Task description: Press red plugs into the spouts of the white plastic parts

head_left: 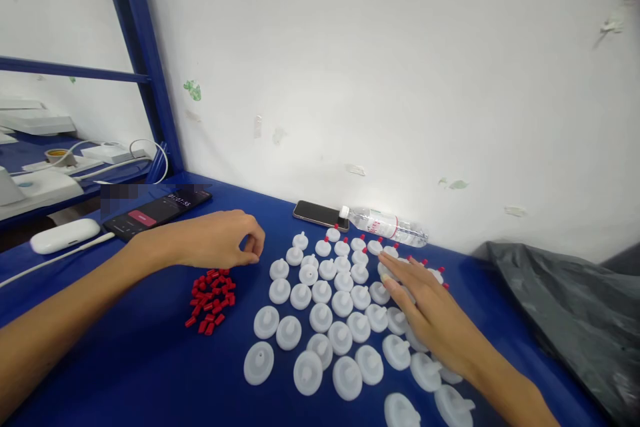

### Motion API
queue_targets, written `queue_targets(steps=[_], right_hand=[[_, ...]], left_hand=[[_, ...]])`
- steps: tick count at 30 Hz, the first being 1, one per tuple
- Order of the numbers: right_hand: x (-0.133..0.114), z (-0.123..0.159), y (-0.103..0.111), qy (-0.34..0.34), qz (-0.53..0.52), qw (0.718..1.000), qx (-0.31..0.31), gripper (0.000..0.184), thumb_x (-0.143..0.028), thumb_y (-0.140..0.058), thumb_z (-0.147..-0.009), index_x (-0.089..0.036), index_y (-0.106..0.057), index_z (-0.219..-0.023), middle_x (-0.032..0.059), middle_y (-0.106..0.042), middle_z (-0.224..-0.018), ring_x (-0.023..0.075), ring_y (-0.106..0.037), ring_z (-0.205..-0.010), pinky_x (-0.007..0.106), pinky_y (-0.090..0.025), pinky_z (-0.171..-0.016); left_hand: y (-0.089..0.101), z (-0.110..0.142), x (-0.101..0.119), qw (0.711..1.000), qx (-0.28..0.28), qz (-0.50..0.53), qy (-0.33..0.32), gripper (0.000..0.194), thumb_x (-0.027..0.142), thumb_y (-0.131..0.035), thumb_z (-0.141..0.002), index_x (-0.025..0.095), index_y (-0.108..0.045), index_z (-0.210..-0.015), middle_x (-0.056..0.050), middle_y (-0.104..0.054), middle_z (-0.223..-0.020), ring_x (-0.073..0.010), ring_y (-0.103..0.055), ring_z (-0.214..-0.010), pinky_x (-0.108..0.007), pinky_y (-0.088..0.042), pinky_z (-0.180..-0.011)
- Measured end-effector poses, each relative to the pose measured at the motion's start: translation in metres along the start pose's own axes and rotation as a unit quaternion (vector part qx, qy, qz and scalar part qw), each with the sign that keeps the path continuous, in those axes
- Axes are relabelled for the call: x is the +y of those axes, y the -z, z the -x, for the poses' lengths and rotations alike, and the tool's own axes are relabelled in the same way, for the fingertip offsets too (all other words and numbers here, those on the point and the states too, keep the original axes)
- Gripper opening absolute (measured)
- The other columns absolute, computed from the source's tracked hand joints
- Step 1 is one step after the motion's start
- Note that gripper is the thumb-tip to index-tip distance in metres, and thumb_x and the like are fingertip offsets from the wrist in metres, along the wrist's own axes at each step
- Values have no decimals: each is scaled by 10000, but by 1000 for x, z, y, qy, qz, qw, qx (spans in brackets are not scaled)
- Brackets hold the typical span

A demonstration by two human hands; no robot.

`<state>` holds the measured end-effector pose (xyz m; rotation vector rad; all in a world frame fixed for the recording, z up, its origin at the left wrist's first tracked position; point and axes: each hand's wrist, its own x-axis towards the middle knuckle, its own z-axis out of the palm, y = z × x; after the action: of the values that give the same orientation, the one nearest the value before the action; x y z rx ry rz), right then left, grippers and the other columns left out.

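Observation:
On the blue table lie many white plastic discs point(321, 317), each with a short nozzle in its middle. Red caps sit on the nozzles of several discs in the back rows, such as this capped disc point(358, 243). A pile of loose red caps point(213, 297) lies to the left of the discs. My left hand point(225, 240) hovers just behind that pile, thumb and index finger pinched; whether a cap is between them is hidden. My right hand point(420, 303) reaches over the right side of the discs, its fingers stretched out, covering some of them.
A dark phone point(320, 214) and a clear water bottle point(387, 225) lie by the wall. At left are a phone showing a timer point(160, 212), a white case point(65, 236) and a cable. Grey plastic sheeting point(565, 320) covers the right edge. A blue frame post point(145, 47) rises behind.

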<state>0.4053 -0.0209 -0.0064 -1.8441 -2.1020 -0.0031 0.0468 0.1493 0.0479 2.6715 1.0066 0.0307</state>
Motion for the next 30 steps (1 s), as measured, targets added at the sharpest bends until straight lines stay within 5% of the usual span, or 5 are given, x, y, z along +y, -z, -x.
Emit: queue_targets(steps=[4,10,16,24,30], right_hand=[[0,-1,1,12,2,1000,-3,611,-544,-332,-1117,-179,-541,-1560,114,-542,-1591,332,-451,-1528,648,-321,-1279],[2,2,-2,5,-14,999,-31,593,-557,-316,-1115,-267,-489,-1603,68,-536,-1609,331,-432,-1544,669,-280,-1290],[3,2,-1,20,-12,1000,-19,519,-495,-316,-1135,-339,-444,-1613,43,-484,-1659,269,-409,-1566,664,-235,-1311],[1,3,-1,63,3,998,22,403,-417,-352,-1143,-364,-539,-1497,28,-588,-1569,256,-506,-1495,699,-347,-1246],[-1,3,1,86,18,995,52,367,-378,-384,-1137,-352,-562,-1457,41,-650,-1492,264,-582,-1421,705,-390,-1214]], left_hand=[[-2,2,-8,999,-38,1,6,133,374,-686,-894,320,-806,-875,-8,-793,-911,-232,-703,-890,-307,-450,-708],[-12,-7,-3,999,36,-27,12,239,376,-573,-987,305,-763,-1114,-30,-770,-1010,-248,-695,-937,-344,-471,-791],[-33,-17,11,994,94,-46,-24,552,258,-328,-1091,352,-385,-1632,-95,-598,-1435,-265,-626,-1211,-381,-501,-942],[-48,-24,19,993,96,-54,-46,479,196,-335,-1077,301,-615,-1452,-77,-619,-1367,-233,-692,-1035,-348,-523,-818],[-51,-25,15,990,113,-66,-41,625,210,-345,-1080,420,-280,-1665,-81,-566,-1428,-191,-699,-888,-327,-511,-750]])
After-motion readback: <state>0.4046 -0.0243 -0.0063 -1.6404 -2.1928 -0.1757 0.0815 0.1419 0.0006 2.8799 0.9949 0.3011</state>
